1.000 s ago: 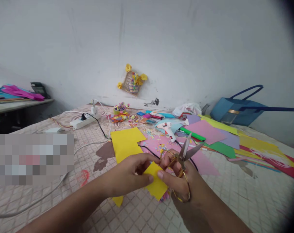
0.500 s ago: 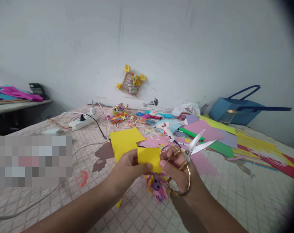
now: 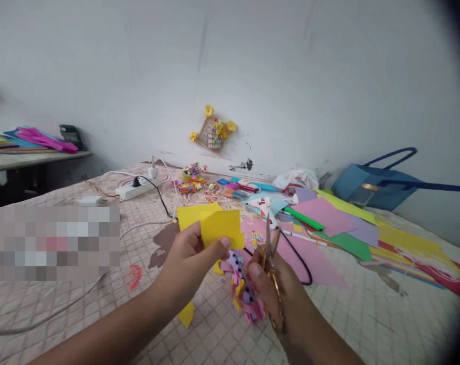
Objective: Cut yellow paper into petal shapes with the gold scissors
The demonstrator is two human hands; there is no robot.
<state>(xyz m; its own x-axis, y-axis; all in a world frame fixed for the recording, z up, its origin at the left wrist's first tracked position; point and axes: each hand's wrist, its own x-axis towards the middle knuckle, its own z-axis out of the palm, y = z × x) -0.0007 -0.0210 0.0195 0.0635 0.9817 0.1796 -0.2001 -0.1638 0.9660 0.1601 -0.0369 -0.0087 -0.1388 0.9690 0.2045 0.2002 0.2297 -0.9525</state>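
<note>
My left hand (image 3: 193,261) pinches a small square of yellow paper (image 3: 221,227) between thumb and fingers, holding it up above the table. In my right hand (image 3: 273,284) is a pair of gold-handled scissors (image 3: 272,253), their blades pointing up and slightly parted, clear of the paper. Behind the left hand lies a larger yellow sheet (image 3: 187,215), partly hidden by the hand and the square. Between and below the hands rests a purple strip with black dots and pink and yellow paper pieces (image 3: 245,291). A yellow scrap (image 3: 186,314) lies under my left wrist.
A white glue gun (image 3: 266,207) with a black cord lies beyond my right hand. Coloured sheets (image 3: 324,215) spread to the right, near a blue bag (image 3: 378,187). A white power strip (image 3: 136,188) with cables stands at the left. Paper scraps (image 3: 191,185) lie further back.
My left hand has raised the yellow square. My right hand has drawn away from it and turned the scissors from pointing right to pointing up. The view has shifted slightly left.
</note>
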